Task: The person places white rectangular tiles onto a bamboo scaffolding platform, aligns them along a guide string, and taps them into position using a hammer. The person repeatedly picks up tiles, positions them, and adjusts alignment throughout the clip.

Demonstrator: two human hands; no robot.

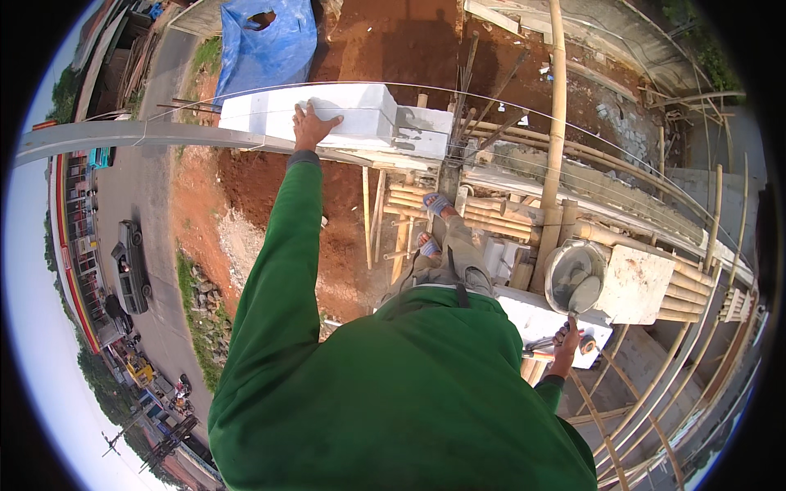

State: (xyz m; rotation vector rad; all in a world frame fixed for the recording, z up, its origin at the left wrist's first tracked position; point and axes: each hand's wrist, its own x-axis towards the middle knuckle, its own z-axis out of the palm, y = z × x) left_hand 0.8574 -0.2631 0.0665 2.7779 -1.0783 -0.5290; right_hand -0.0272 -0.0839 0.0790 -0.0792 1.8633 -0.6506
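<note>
My left hand (313, 127) rests with fingers spread on a long white block (254, 110), lying along a ledge beside another block (422, 135) with grey mortar smears. A thin line runs above them. My right hand (566, 348) is closed on the handle of a trowel (586, 293), whose blade is in a round bucket (559, 263) of grey mix. Just right of that hand, a tape measure (586, 344) and a dark tool lie on a white block. A pale board (639, 286) is beside the bucket.
I stand high on bamboo scaffolding (483, 211), with a tall pole (555, 123) ahead. Red soil (278, 196) lies below. A blue tarp (262, 57) is at the upper left. A road (155, 245) with vehicles runs along the left. More bamboo poles and a concrete wall are at the right.
</note>
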